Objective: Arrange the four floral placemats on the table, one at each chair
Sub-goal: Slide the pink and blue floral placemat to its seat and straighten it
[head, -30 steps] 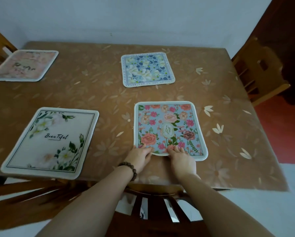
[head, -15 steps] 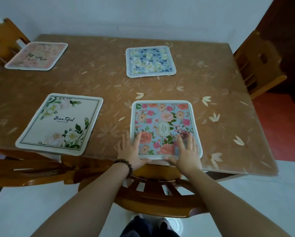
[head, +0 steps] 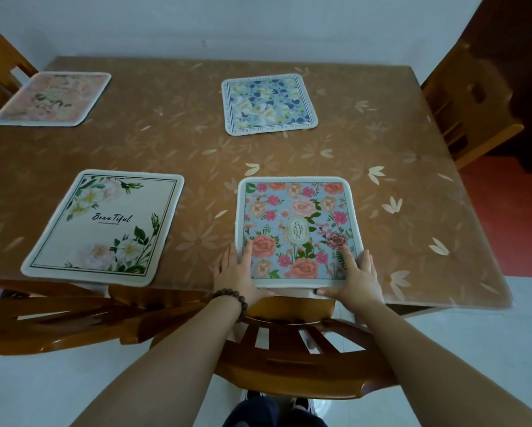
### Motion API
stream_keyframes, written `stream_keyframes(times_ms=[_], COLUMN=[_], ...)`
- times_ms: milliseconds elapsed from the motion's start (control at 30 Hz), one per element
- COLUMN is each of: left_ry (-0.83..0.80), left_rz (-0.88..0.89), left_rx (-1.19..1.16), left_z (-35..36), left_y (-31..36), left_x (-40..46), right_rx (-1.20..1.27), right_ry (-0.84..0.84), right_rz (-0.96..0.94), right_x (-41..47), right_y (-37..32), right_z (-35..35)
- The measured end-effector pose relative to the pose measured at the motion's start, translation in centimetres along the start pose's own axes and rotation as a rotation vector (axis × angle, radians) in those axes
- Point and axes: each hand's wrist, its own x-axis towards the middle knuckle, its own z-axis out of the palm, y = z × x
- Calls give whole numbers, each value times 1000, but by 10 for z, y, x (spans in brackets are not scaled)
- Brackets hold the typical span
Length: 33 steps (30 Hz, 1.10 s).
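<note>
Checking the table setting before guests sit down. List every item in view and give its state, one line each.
Garden placemat: flat, near edge at table edge, both hands on it.
Beautiful placemat: flat, untouched, slightly skewed.
Blue placemat: flat, far side, untouched.
Pink placemat: flat, far left, untouched.
Left hand: open, pressing the mat's near left corner.
Right hand: open, pressing the near right corner.
Near chair: pushed toward the table.

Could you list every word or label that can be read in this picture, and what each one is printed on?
"BeauTiful": white placemat, near left; the small line under it is unreadable.
"GARDEN": oval label on the pink-rose placemat, under both hands.
Blue placemat: border lettering too small to read.
Pink placemat: script too blurred to read.
</note>
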Motion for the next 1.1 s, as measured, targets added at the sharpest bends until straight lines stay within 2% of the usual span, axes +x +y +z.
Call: stream_keyframes(times_ms=[333, 533, 1000, 1100], left_ry=[-38, 78, 102, 92], left_rz=[-25, 9, 47, 69], left_rx=[-7, -83, 57, -25], left_z=[-22, -18, -14, -9], left_y=[-25, -24, -16, -13], left_x=[8, 5, -10, -12], right_rx=[-33, -61, -138, -151], right_ry=[50, 55, 69, 82], right_rz=[-47, -38, -36, -35], right_x=[-15, -12, -19, -18], right_y=[-16, -13, -5, -4], right_z=[13, 10, 8, 9])
